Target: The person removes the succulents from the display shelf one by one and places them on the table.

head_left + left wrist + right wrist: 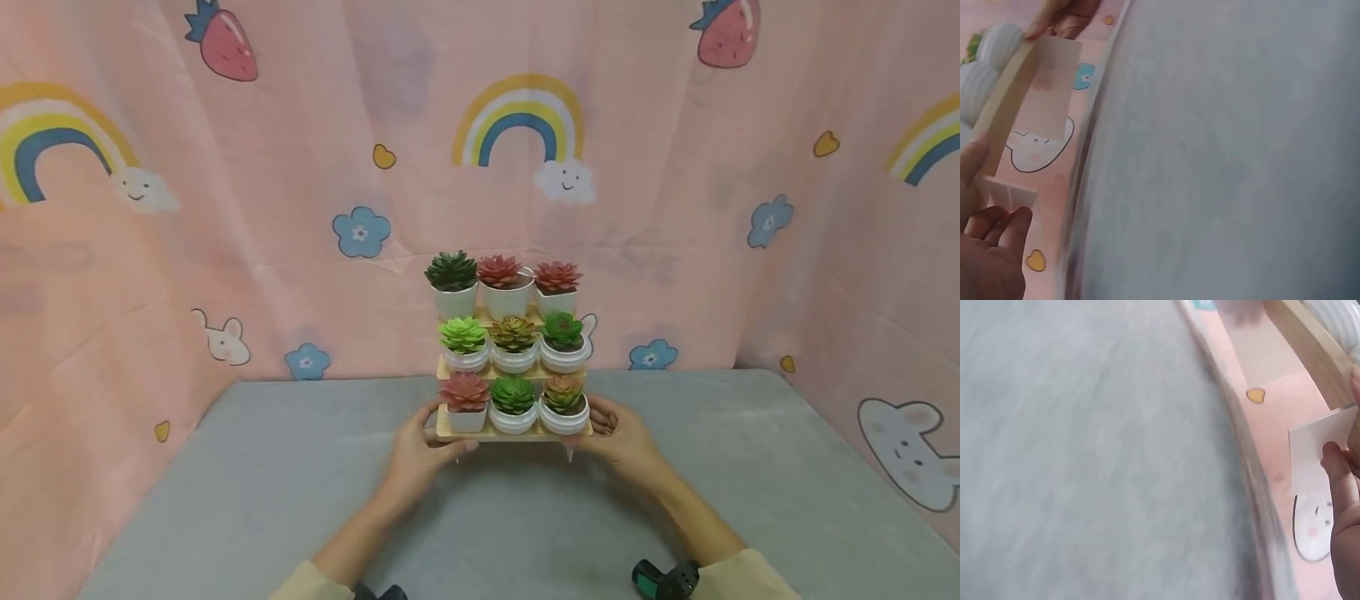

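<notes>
A three-tier wooden stand (pixel 491 435) holds small white pots of artificial succulents, three to a tier, and appears raised above the table. My left hand (pixel 418 454) grips the left end of its lowest tier, thumb along the front edge. At the opposite end my right hand (pixel 621 435) holds the same tier. On the top tier sit a dark green succulent (pixel 451 272) and two red ones; greens and brownish yellow fill the middle. A pink succulent (pixel 464 392) stands at the bottom left. White side panels (pixel 1310 447) project under the wooden board (pixel 1013 94) in both wrist views.
The stand is over a grey-covered table (pixel 300 483). Behind the table hangs a pink curtain (pixel 285 183) printed with rainbows, strawberries and flowers. A dark wrist device (pixel 666 579) is on the right forearm, close to the table.
</notes>
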Motion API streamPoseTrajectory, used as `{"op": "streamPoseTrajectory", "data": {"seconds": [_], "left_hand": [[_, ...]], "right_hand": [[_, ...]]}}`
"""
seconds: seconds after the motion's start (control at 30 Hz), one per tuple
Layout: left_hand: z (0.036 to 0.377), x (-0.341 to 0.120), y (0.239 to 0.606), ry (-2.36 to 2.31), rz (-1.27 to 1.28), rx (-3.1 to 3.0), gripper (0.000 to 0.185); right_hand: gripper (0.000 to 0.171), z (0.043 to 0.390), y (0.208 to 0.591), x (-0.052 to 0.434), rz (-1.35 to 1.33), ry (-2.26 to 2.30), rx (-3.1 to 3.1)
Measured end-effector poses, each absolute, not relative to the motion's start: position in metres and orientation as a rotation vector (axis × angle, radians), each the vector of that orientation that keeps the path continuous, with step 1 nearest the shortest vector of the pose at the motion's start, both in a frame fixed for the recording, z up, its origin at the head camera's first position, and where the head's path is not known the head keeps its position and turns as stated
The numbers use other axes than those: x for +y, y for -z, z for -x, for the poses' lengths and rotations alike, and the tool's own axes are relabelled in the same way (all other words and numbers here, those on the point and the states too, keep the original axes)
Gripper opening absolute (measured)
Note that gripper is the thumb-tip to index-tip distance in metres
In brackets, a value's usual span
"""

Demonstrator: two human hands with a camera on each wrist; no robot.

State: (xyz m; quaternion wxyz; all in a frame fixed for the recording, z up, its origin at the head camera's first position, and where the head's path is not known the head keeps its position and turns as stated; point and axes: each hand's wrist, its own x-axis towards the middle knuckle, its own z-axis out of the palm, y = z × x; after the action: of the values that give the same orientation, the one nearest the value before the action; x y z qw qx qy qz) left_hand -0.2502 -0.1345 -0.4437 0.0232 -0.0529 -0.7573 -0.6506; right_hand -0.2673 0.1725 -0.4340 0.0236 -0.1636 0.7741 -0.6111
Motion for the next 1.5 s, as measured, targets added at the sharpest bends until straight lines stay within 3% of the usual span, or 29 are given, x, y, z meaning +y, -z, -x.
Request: {"op": "streamPoseTrajectory", "data": {"seconds": [0.47, 0.97, 1.5], "left_hand": [[0.261, -0.128, 0.466, 2.039, 0.274, -2.412, 0.087], [0.262, -0.138, 0.478, 1.959, 0.455, -2.443, 0.079], [0.262, -0.138, 0.471, 2.006, 0.427, -2.418, 0.078]], "right_hand": [[0.080, 0.264, 0.456, 0.186, 0.344, 1.921, 2.372], [0.082, 0.260, 0.459, 0.187, 0.328, 1.867, 2.392], [0.079, 0.250, 0.462, 0.179, 0.476, 1.960, 2.317]]}}
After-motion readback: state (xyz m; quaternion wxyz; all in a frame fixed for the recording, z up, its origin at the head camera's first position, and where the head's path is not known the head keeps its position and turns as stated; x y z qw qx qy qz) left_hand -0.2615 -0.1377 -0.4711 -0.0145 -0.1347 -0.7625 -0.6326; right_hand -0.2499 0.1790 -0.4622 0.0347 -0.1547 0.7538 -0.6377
